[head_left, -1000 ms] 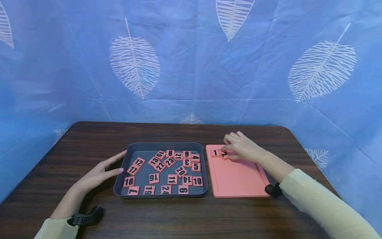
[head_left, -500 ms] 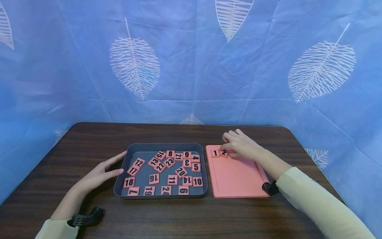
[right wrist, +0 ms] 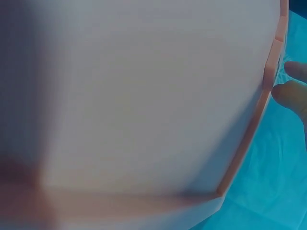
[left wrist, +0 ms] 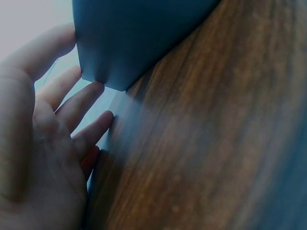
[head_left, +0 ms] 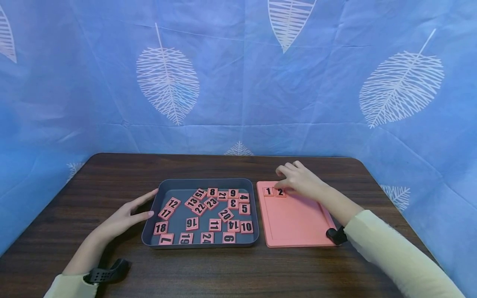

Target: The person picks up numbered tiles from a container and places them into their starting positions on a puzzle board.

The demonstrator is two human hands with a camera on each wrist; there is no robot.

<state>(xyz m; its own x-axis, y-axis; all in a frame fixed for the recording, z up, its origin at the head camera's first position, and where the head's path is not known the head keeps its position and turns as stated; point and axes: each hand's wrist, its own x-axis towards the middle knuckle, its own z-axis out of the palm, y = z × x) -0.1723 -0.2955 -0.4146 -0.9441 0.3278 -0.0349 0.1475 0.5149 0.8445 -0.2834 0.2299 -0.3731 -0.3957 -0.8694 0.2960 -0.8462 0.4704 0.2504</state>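
In the head view my right hand (head_left: 299, 180) is over the far edge of the pink board (head_left: 294, 223), its bent fingers at the square tile numbered 2 (head_left: 280, 193). That tile lies square beside the tile numbered 1 (head_left: 268, 191) in the far left corner. The right wrist view shows the thumb (right wrist: 290, 95) and a fingertip close to the tile (right wrist: 272, 62); the thumb's grip is partly hidden in the head view. My left hand (head_left: 121, 217) rests with fairly straight, spread fingers against the left wall of the dark grey tray (head_left: 149, 219).
Several loose pink number tiles (head_left: 199, 208) lie in the tray at mixed angles, some upside down or sideways. Tray and board stand side by side on the dark wooden table (head_left: 208, 273). A blue cloth with white leaves (head_left: 223, 74) hangs behind the table.
The tile numbered 2 has turned from a tilt to straight, next to tile 1. My right hand has shifted slightly left. The left hand stays at the tray.
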